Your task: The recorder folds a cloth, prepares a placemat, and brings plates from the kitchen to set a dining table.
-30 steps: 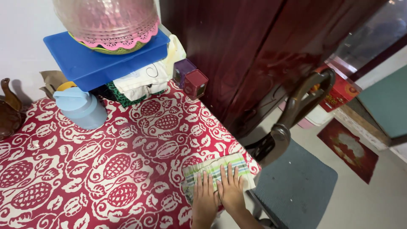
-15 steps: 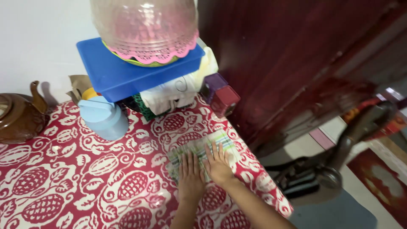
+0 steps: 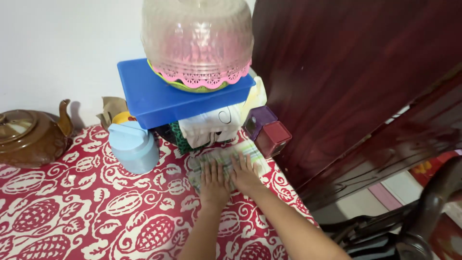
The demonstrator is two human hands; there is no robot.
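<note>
Both hands lie flat, fingers spread, gripping nothing: left hand (image 3: 214, 179) and right hand (image 3: 244, 173) press a folded striped cloth (image 3: 222, 161) near the counter's (image 3: 72, 212) far right corner, hemmed by a blue jug (image 3: 134, 147), clothes pile (image 3: 209, 127) and red box (image 3: 273, 138); open counter lies leftward.

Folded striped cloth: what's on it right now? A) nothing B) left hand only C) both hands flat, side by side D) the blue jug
C: the left hand and right hand both lie flat, side by side, on the folded striped cloth; the blue jug stands apart to its left.
</note>
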